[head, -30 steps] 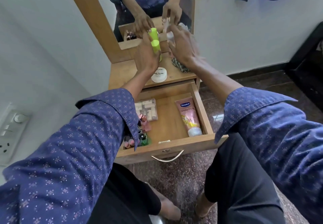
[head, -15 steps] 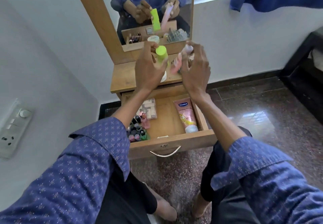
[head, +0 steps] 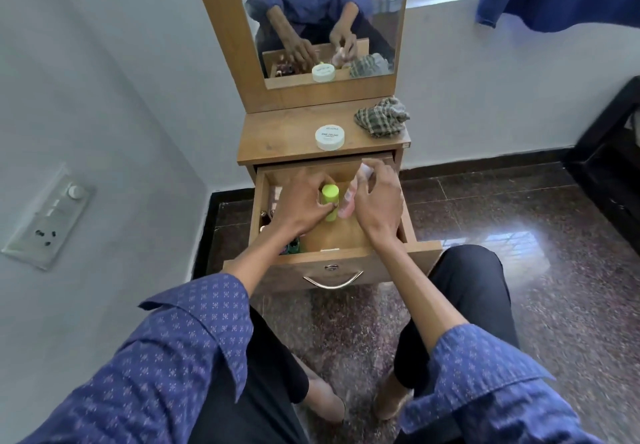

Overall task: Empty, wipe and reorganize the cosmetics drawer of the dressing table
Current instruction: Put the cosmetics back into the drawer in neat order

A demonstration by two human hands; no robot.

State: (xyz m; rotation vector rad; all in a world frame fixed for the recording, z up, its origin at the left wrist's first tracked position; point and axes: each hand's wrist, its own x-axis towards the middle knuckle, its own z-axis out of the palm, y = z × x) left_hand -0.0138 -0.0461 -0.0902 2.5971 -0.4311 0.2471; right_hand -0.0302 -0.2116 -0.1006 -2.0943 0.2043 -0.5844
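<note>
Left hand (head: 304, 204) grip clasped lime-green cylindrical bottle (head: 330, 201), right hand (head: 375, 201) pink plastic bottle (head: 347, 203), both tilted over open wooden drawer (head: 332, 259).

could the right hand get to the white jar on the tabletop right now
Probably not yet. The path looks free: the white jar sits in the open just behind the drawer, nothing over it. But the right hand holds a pink bottle, which it would have to set down first.
</note>
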